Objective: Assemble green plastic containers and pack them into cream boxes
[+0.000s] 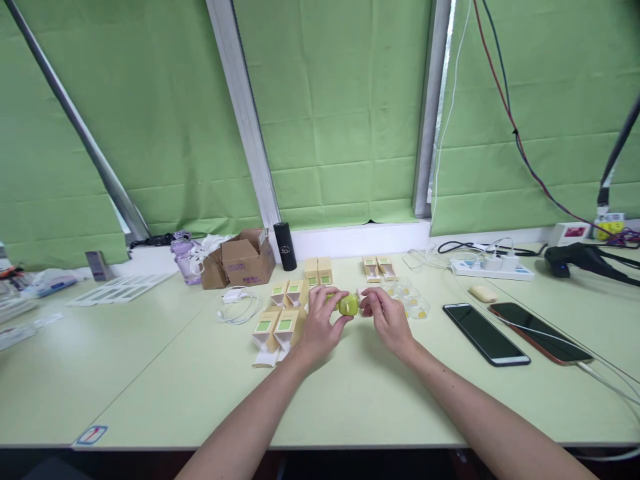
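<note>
A small, rounded, shiny green object with a pale loop or tab on its face (349,305) is pinched between the thumb and fingers of my left hand (320,327), just above the table. Close by on its right is my right hand (393,322), its thumb and forefinger pressed together; whatever may be between them is too small to make out. Open tan cartons with green labels (284,325) lie beside my left hand, their white flaps toward me. Behind my right hand sit clear plastic pieces with yellow spots (414,305).
Further tan cartons (319,270) and an open pair (379,268) stand at the back. Leftward are a cardboard box (247,260), a black cylinder (285,247), a purple bottle (186,261) and a white cable (240,303). Phones (485,333) and a power strip (493,267) occupy the right.
</note>
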`<control>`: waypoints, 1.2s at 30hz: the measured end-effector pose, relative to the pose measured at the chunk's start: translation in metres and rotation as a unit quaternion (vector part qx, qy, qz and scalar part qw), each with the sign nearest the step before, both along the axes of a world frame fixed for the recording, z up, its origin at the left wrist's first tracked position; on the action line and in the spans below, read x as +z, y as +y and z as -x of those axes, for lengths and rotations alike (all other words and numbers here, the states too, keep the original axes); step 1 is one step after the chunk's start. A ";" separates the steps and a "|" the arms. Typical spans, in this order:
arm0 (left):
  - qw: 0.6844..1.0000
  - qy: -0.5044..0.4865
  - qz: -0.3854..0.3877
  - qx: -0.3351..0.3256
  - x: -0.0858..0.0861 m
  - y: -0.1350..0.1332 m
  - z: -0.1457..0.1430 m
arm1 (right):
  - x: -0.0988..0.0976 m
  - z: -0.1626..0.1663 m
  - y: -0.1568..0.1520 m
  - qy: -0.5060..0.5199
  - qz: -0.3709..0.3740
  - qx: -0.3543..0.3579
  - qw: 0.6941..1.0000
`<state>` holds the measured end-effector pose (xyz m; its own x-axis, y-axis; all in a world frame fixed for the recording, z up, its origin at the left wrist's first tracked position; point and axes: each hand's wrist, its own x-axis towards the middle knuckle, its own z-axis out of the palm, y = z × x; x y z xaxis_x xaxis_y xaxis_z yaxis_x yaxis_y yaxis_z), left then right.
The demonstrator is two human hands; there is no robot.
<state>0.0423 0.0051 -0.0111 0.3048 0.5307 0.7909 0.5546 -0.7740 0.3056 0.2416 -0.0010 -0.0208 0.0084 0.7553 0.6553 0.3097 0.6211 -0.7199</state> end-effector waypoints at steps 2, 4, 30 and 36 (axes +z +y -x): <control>0.999 -0.033 0.039 0.001 0.000 0.001 0.001 | 0.001 -0.002 0.001 0.007 -0.004 -0.018 1.000; 0.994 -0.070 0.084 0.003 0.002 0.002 0.001 | 0.003 -0.006 0.003 0.002 -0.006 -0.043 0.999; 0.824 -0.388 0.347 -0.222 -0.013 0.035 0.008 | -0.011 -0.014 0.019 -0.466 -0.009 -0.195 0.863; 0.832 -0.376 0.337 -0.230 -0.010 0.032 0.008 | -0.013 -0.013 0.022 -0.478 -0.004 -0.194 0.857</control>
